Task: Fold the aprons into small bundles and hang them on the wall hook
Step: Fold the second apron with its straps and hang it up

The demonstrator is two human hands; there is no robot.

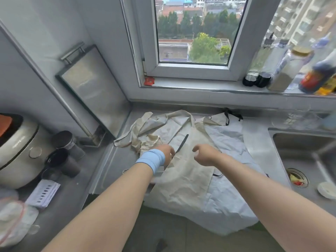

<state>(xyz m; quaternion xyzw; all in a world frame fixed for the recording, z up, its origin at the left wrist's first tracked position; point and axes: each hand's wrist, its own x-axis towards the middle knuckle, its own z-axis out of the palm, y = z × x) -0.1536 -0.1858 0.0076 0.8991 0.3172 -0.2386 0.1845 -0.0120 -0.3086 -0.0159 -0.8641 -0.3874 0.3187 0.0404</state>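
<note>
- Beige apron [183, 179] lies spread on the steel counter [112, 160], on top of a white apron [229, 142]. Both are still unfolded, and their bottom hems hang over the front edge.
- L hand [164, 153], w/ blue wristband [151, 160], has fingers curled down at the beige apron's left edge. It's pinching the cloth right by the dark strap [183, 143].
- R hand [205, 155] hovers just above the beige apron's middle. Fingers are loosely bent and it's holding nothing.
- Wall hook isn't in view, so I can't say where it is.
- My read on stage: early, first fold not made yet.
- Risk 1: if I pull the beige one across, the white one underneath prob drags w/ it, since they overlap. Then both layers bunch and the fold goes crooked.
- Risk 2: the overhang could pull both aprons off the counter if I lift too much at once.
- Risk 3: loose straps at the top and left could get trapped inside the fold. That leaves no loop free for hanging.
- Risk 4: the sink [298, 142] is just beside the white apron's right edge. A careless sweep could put cloth in it, maybe onto wet scraps.
- Risk 5: dark cups [63, 157] stand near my L elbow, so a wide swing could knock them.
</note>
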